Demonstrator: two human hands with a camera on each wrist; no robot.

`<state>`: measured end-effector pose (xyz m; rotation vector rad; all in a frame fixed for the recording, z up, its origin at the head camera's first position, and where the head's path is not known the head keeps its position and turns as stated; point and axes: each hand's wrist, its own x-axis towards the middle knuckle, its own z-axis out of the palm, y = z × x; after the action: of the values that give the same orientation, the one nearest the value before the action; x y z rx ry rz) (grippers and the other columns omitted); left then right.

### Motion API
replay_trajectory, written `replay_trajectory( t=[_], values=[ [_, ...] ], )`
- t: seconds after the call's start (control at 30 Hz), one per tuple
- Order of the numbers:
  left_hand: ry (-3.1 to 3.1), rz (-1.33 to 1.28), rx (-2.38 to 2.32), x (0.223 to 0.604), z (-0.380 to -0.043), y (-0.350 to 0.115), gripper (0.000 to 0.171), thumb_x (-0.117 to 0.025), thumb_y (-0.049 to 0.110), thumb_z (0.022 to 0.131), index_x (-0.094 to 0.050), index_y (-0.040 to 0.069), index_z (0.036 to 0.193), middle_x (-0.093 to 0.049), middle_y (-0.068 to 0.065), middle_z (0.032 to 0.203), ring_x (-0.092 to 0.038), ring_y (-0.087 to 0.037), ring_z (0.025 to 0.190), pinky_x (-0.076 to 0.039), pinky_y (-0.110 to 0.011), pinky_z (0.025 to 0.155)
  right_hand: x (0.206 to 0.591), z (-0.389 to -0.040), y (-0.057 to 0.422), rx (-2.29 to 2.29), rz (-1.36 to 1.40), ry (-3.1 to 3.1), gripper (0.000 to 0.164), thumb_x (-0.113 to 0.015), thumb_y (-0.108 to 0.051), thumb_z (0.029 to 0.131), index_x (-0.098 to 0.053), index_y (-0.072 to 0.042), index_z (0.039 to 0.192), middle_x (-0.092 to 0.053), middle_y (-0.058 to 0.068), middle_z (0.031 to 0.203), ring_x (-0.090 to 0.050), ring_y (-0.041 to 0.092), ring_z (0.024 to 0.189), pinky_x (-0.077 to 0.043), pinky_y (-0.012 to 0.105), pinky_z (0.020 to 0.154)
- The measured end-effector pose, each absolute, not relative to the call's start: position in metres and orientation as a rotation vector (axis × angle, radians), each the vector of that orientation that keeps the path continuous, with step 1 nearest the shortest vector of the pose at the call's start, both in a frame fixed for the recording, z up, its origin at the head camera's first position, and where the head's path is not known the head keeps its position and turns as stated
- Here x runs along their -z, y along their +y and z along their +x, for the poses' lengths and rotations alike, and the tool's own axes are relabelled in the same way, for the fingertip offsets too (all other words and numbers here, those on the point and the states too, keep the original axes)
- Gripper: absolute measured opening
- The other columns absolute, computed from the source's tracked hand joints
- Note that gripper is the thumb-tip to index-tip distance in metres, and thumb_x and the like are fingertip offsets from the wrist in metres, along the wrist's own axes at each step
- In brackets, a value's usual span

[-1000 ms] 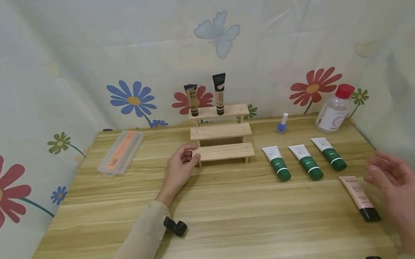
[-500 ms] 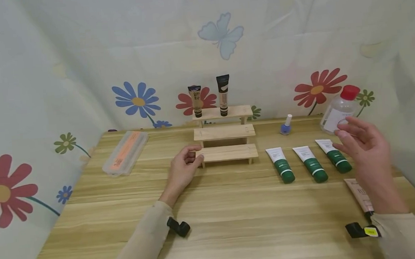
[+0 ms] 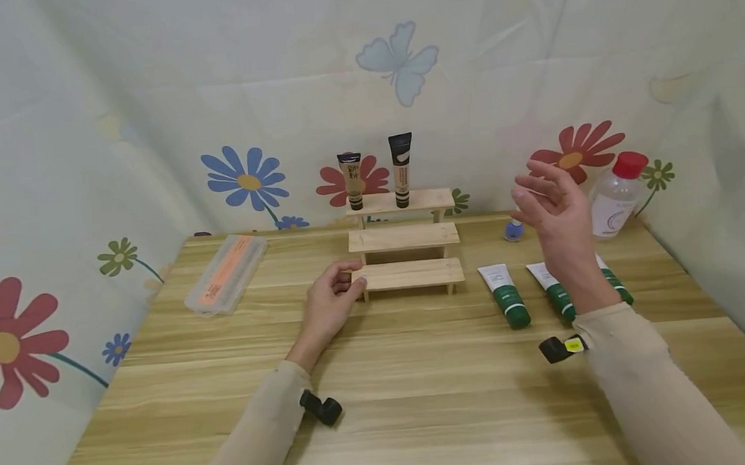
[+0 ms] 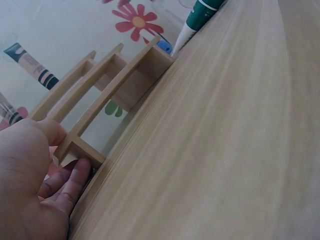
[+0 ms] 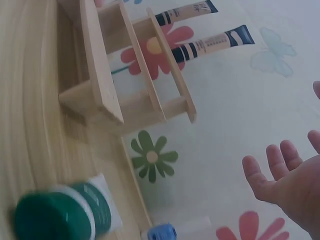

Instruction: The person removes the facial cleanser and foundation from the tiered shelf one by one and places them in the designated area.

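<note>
A three-step wooden display stand (image 3: 408, 276) stands on the table. My left hand (image 3: 328, 304) grips the left end of its lowest step; in the left wrist view the thumb lies by the top and fingers reach below. On the top step, a small beige squeeze tube (image 3: 352, 180) and a taller dark-ended one (image 3: 400, 167) stand upright, caps down. My right hand (image 3: 560, 226) is raised to the right of the stand, fingers loosely bent, holding nothing. It partly covers a blue nail polish bottle (image 3: 513, 231). The pink BB cream tube is hidden by my right arm.
Several green-and-white tubes (image 3: 505, 297) lie right of the stand, some partly behind my right arm. A clear bottle with a red cap (image 3: 615, 201) stands at the back right. On the left lies a clear plastic case (image 3: 226, 275). Flowered cloth (image 3: 259, 89) encloses the table.
My right hand has moved left and up from beside the pink BB cream tube, past the red-capped bottle, to near the nail polish. My left hand stays on the stand.
</note>
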<state>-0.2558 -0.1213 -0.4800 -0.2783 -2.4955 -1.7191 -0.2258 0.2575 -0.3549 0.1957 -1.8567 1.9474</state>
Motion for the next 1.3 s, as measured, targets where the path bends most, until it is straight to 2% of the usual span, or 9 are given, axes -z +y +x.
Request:
replay_trajectory(
  t=[0.3,0.4,0.7,0.97,1.17,1.3],
  values=[
    [-2.514,-0.254,1.72,0.479,-0.254,-0.122,0.032,-0.077,0.03,0.108,-0.075,0.02,0.138,-0.076,-0.005,0.122,-0.073,-0.021,0.113,-0.06,-0.043,0.101,0.355,-0.265,0.221,-2.028,0.271,-1.794,0.052,-0.081,-0.019,0.104,-0.064,-0.016,0.153,-0.067,0.008,0.138,-0.07,0.02,0.124,-0.063,0.023,0.093],
    [-2.51,-0.255,1.726,0.48,-0.254,-0.123,0.031,-0.077,0.031,0.108,-0.075,0.02,0.138,-0.075,-0.004,0.121,-0.073,-0.021,0.113,-0.06,-0.043,0.101,0.356,-0.278,0.208,-2.029,0.289,-1.787,0.052,-0.082,-0.016,0.104,-0.065,-0.016,0.152,-0.068,0.01,0.138,-0.07,0.023,0.124,-0.063,0.023,0.092],
    [-2.513,-0.256,1.714,0.48,-0.255,-0.126,0.033,-0.077,0.031,0.108,-0.075,0.02,0.139,-0.076,-0.005,0.121,-0.074,-0.021,0.112,-0.061,-0.041,0.099,0.353,-0.303,0.167,-1.951,0.351,-1.87,0.052,-0.083,-0.014,0.102,-0.065,-0.015,0.151,-0.069,0.012,0.141,-0.066,0.034,0.135,-0.06,0.025,0.101],
    [-2.505,-0.256,1.714,0.48,-0.257,-0.127,0.032,-0.077,0.028,0.108,-0.075,0.017,0.138,-0.076,-0.005,0.119,-0.073,-0.021,0.11,-0.06,-0.04,0.098,0.355,-0.323,0.137,-2.009,0.325,-1.909,0.051,-0.081,-0.011,0.103,-0.063,-0.007,0.151,-0.067,0.021,0.142,-0.066,0.034,0.131,-0.059,0.03,0.104],
    [-2.503,-0.284,1.717,0.48,-0.257,-0.124,0.034,-0.078,0.027,0.108,-0.075,0.014,0.139,-0.076,-0.006,0.119,-0.073,-0.021,0.11,-0.06,-0.041,0.099,0.356,-0.329,0.125,-1.975,0.329,-1.94,0.052,-0.083,-0.013,0.103,-0.064,-0.007,0.151,-0.068,0.018,0.139,-0.068,0.029,0.127,-0.058,0.033,0.105],
    [-2.491,-0.298,1.723,0.479,-0.257,-0.123,0.035,-0.078,0.025,0.108,-0.074,0.012,0.14,-0.076,-0.008,0.119,-0.073,-0.022,0.11,-0.06,-0.043,0.1,0.356,-0.331,0.12,-1.958,0.315,-1.95,0.046,-0.082,-0.013,0.103,-0.067,-0.008,0.146,-0.071,0.015,0.132,-0.068,0.026,0.119,-0.058,0.032,0.1]
  ],
)
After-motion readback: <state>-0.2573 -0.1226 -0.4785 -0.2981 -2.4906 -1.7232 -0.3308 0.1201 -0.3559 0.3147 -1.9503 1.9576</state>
